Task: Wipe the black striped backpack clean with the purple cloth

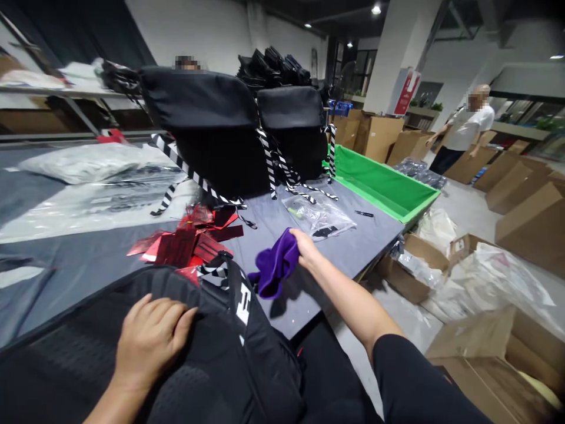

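A large black backpack (207, 347) lies in front of me, its padded side up. White lettering and a black-and-white striped strip show on its strap. My left hand (154, 333) rests on the padding, fingers slightly bent and thumb apart, gripping nothing that I can see. Out to the right, my right hand (304, 247) pinches a crumpled purple cloth (278, 262) above the grey tabletop (304, 315). Red and dark tags (185, 241) are heaped just beyond the backpack. Past the cloth lie a clear plastic bag (320, 215) and a black pen (364, 214).
Two black bags (212, 129) with striped straps stand at the back. A green open bin (384, 182) adjoins the table's far right. White plastic packaging (88, 165) lies left. Cardboard boxes (481, 353) line the floor at right, where a person (465, 129) stands farther off.
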Demonstrator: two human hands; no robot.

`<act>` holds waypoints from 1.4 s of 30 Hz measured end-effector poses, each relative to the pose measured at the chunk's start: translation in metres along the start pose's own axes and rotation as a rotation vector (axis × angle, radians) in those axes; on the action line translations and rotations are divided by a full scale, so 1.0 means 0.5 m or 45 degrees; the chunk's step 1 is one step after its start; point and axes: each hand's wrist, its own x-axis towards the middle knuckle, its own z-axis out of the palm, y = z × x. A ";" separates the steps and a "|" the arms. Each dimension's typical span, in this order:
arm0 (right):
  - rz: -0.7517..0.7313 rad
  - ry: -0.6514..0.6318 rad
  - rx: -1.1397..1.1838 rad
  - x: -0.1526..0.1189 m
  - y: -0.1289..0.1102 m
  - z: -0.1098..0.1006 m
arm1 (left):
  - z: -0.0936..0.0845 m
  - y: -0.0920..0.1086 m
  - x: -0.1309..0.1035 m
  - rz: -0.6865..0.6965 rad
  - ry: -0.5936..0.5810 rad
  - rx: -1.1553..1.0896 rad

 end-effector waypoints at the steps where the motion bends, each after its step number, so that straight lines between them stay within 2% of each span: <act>1: 0.051 0.018 0.114 -0.015 -0.007 -0.007 | 0.000 -0.001 0.000 0.005 -0.001 0.001; 7: 0.226 0.028 0.519 -0.100 -0.054 -0.058 | 0.004 -0.007 -0.007 0.049 -0.035 0.046; 13: 0.303 0.145 0.625 -0.154 -0.070 -0.113 | -0.003 -0.008 -0.008 0.112 0.004 0.107; 17: 0.152 0.330 0.677 -0.190 -0.082 -0.152 | -0.008 -0.007 -0.007 0.128 0.036 0.162; 19: 0.072 0.389 0.690 -0.216 -0.086 -0.156 | -0.011 -0.011 -0.004 0.145 0.072 0.183; 21: 0.070 0.337 0.666 -0.250 -0.085 -0.144 | -0.015 -0.014 0.003 0.154 0.112 0.194; 24: 0.110 0.132 0.632 -0.302 -0.090 -0.099 | -0.032 0.001 0.015 0.164 0.162 0.237; 26: -0.028 -0.007 0.615 -0.327 -0.107 -0.057 | -0.058 0.035 0.023 0.193 0.171 0.293; 28: -0.278 -0.105 0.532 -0.340 -0.123 -0.010 | -0.087 0.080 0.032 0.211 0.166 0.320; 31: -0.595 -0.186 0.211 -0.341 -0.108 0.064 | -0.104 0.125 0.044 0.159 0.014 0.190; 34: -0.794 -0.262 -0.267 -0.323 -0.035 0.111 | -0.099 0.119 0.037 0.004 -0.215 0.068; 36: -0.765 -0.232 -0.589 -0.301 0.025 0.110 | -0.096 0.109 0.025 -0.083 -0.241 0.038; 38: -0.668 -0.157 -0.832 -0.277 0.070 0.088 | -0.089 0.107 0.014 -0.139 -0.180 -0.003; 40: -0.624 -0.132 -0.949 -0.262 0.092 0.063 | -0.079 0.111 0.006 -0.186 -0.117 -0.072; 42: -0.622 -0.138 -0.937 -0.259 0.091 0.051 | -0.065 0.115 0.000 -0.228 -0.063 -0.155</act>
